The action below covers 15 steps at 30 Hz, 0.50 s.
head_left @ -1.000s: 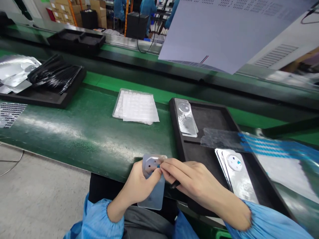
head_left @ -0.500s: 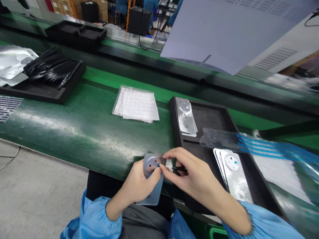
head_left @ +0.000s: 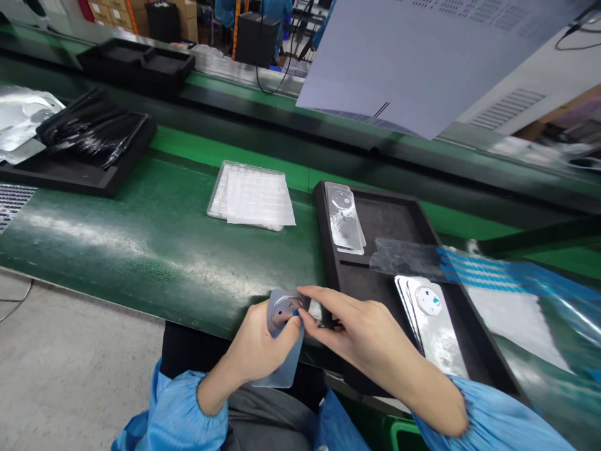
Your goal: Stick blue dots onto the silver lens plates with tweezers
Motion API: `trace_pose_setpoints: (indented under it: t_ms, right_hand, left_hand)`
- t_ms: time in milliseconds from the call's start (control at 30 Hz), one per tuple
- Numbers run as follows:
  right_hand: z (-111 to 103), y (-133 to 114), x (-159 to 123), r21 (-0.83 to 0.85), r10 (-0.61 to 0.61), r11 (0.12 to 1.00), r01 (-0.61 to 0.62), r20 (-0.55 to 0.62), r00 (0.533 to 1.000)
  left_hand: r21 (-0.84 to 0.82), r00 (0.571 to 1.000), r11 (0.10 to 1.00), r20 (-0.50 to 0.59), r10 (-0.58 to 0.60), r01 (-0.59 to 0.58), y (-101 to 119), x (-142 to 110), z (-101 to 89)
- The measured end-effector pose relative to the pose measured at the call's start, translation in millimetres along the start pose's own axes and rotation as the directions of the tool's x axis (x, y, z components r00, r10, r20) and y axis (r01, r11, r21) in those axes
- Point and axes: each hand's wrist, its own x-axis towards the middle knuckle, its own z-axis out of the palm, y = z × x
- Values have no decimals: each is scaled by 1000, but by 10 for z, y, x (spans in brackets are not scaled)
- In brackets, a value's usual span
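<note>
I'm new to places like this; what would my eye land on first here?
Probably the hands at lower middle: the left hand holds a translucent grey-blue panel, while the right hand works close to its upper end. A large printed white sheet looms at upper right. Below it, a black tray holds shiny silvery panels on the green bench.

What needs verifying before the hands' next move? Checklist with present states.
1. Flat bluish-grey panel with rounded corners gripped by left hand: ok.
2. Slim black rod held in right hand: ok.
3. Tiny blue piece in view between the hands: ok.
4. Blue piece lying flat: cannot tell, too small and partly covered.
5. Shiny silver rectangular panels inside black divided tray: ok.
6. White rectangular sheet squared on clear plastic case: not ok, askew, overhanging at right.
</note>
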Motion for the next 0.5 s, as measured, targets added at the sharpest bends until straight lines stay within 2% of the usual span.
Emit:
trace_pose_setpoints:
  t_ms: [100,167,300,500]
  right_hand:
    - [-1,-2,-19,91,27,995,-28,9,1000]
    - [-2,1,-33,115,0,993,0,-1,1000]
    - [12,17,-71,25,-73,997,74,-41,997]
    - [22,-8,-91,-174,-135,977,124,-51,990]
  left_hand:
    - [-53,997,996,-10,-76,75,30,3,4]
    - [-106,994,989,-12,-108,106,46,11,6]
    - [-139,995,986,-5,-95,94,57,30,11]
    - [-19,997,998,-42,-58,57,22,26,6]
